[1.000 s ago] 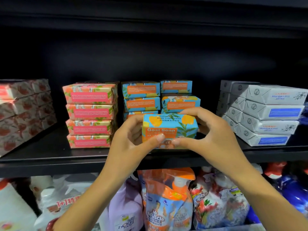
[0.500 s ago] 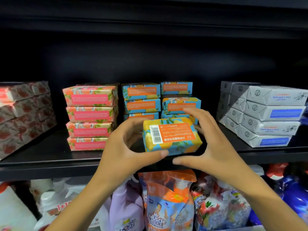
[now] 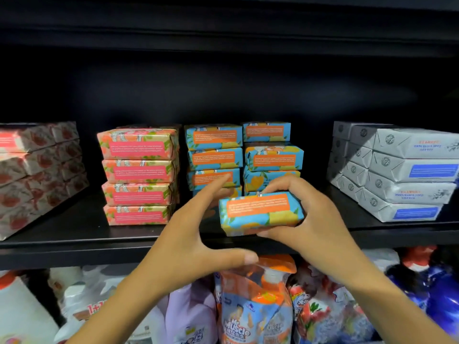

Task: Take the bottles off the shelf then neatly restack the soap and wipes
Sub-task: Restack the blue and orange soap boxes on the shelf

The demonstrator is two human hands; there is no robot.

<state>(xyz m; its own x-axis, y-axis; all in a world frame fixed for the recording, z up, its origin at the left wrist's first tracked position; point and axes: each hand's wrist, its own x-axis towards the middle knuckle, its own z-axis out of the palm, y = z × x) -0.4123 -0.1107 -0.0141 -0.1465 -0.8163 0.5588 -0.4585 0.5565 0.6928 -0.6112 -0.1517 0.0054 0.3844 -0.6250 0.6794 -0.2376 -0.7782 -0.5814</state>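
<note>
Blue soap bar (image 3: 260, 212) gripped by right hand (image 3: 320, 219); left hand (image 3: 188, 234) spread, released.

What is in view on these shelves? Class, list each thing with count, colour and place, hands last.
Held soap bar: one, blue with orange label, before the shelf edge.
Blue soap stacks: two, blue and orange, shelf middle.
Pink soap stack: four bars showing, left of blue stacks.
Red-patterned packs: four layers, far left.
Grey packs: four layers, blue labels, right.
Shelf: one, black.
Pouches and bottles: several, mixed colours, below.
Left hand: open, left of held bar.
Right hand: grips held soap bar.
</note>
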